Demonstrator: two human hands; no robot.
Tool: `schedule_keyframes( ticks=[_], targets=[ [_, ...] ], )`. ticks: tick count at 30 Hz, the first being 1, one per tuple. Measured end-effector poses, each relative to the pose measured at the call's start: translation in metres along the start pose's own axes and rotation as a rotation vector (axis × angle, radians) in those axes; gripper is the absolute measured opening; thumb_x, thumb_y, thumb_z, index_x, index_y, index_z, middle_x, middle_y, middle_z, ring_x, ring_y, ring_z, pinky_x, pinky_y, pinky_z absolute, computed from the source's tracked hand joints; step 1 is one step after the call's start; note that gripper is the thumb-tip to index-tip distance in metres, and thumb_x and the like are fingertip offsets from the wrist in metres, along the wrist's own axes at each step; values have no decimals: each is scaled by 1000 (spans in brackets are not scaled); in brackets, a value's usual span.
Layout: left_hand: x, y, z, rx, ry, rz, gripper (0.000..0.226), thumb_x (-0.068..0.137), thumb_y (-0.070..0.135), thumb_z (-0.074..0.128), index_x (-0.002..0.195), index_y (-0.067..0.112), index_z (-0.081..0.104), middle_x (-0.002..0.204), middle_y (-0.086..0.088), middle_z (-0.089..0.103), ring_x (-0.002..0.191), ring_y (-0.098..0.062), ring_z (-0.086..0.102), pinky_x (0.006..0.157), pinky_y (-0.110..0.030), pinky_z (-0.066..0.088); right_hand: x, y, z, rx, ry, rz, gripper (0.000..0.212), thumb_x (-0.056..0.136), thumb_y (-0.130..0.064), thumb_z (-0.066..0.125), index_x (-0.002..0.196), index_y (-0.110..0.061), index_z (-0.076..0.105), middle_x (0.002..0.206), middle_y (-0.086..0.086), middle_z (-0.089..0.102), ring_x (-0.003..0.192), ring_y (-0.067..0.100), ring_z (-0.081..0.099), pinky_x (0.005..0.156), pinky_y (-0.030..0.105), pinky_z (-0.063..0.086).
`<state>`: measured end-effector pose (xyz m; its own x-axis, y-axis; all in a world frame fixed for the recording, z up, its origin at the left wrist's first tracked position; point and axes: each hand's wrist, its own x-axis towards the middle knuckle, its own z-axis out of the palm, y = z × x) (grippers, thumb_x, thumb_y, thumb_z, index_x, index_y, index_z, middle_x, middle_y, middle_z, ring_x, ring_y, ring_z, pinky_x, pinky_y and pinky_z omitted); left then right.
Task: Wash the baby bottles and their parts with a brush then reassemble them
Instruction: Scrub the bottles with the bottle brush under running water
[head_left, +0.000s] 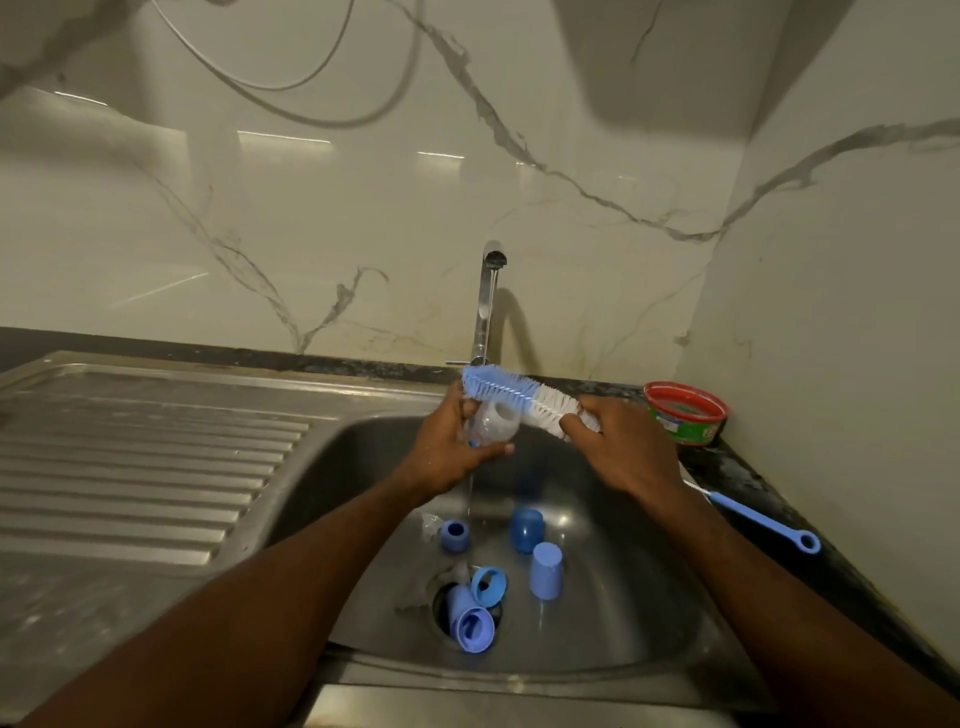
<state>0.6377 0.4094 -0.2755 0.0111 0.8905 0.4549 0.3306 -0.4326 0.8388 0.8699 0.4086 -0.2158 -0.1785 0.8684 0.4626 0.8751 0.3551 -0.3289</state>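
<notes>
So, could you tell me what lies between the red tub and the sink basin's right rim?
In the head view, only bare dark countertop separates the red tub from the sink.

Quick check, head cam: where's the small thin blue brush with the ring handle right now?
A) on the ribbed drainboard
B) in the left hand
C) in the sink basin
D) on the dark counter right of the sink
D: the thin blue brush lies on the dark counter right of the sink, below the red tub, with neither hand touching it.
</notes>
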Motion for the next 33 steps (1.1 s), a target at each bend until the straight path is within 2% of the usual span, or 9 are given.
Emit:
schedule_keyframes(
  ticks=[3, 8, 12, 15, 18, 20, 23, 27, 33],
  targets=[
    [0, -3, -15, -16, 86, -23, 76, 72, 26, 91, 135, 32, 48, 128, 14, 63, 114, 0, 62, 95, -27, 57, 0, 4, -2, 12, -26, 41, 43, 98, -54, 52, 127, -26, 67, 117, 4, 72, 100, 23, 66, 85, 39, 54],
    [-11, 9, -1, -27, -193, 26, 53, 72, 41, 90, 117, 43, 64, 118, 15, 70, 109, -4, 67, 84, -19, 57, -5, -19, 13, 18, -19, -14, 39, 99, -49, 51, 125, -25, 65, 113, 5, 72, 94, 22, 65, 82, 43, 57],
    [-11, 12, 12, -44, -271, 20, 43, 80, 43, 84, 119, 41, 66, 120, 13, 71, 111, -6, 68, 90, -22, 56, -6, -15, 10, -41, 19, -24, 36, 101, -46, 49, 127, -24, 61, 114, 4, 70, 93, 19, 65, 78, 36, 57],
    [-6, 7, 6, -22, -122, -90, 40, 84, 50, 77, 118, 30, 67, 112, 5, 74, 101, -7, 71, 85, -27, 59, -8, -5, -5, -91, 97, -47, 34, 101, -46, 48, 125, -23, 59, 107, 3, 71, 86, 20, 66, 70, 36, 56],
    [-3, -3, -6, 26, 62, -209, 43, 85, 49, 75, 116, 20, 67, 106, 3, 74, 96, -9, 72, 80, -25, 59, -9, -7, -9, -120, 136, -153, 29, 100, -48, 46, 117, -28, 58, 94, 1, 71, 75, 20, 65, 64, 36, 55],
    [-2, -6, -10, 52, 63, -220, 46, 83, 49, 77, 117, 19, 67, 106, 4, 73, 95, -8, 71, 81, -25, 59, -12, -15, 0, -141, 68, -209, 26, 102, -49, 45, 116, -30, 57, 96, 0, 71, 80, 19, 66, 73, 40, 56],
    [-4, 3, -5, 44, -7, -181, 50, 77, 59, 77, 113, 25, 68, 100, 9, 75, 91, -4, 72, 72, -19, 57, -12, -29, 15, -184, 8, -167, 27, 104, -47, 43, 124, -32, 53, 105, 0, 70, 90, 20, 66, 82, 43, 56],
    [-8, 14, 7, 151, -125, -138, 50, 76, 70, 73, 108, 33, 70, 95, 16, 75, 88, -1, 71, 73, -18, 56, -6, -31, 19, -237, 103, -98, 21, 103, -45, 47, 118, -30, 48, 97, 1, 69, 80, 21, 66, 71, 40, 56],
    [-14, 11, 2, 325, -27, -157, 53, 84, 44, 79, 127, 19, 63, 116, 4, 69, 97, -3, 65, 73, -13, 52, 0, 6, 8, -224, 101, 78, 31, 101, -46, 52, 124, -26, 57, 109, 5, 71, 90, 24, 68, 68, 37, 54]
  ],
)
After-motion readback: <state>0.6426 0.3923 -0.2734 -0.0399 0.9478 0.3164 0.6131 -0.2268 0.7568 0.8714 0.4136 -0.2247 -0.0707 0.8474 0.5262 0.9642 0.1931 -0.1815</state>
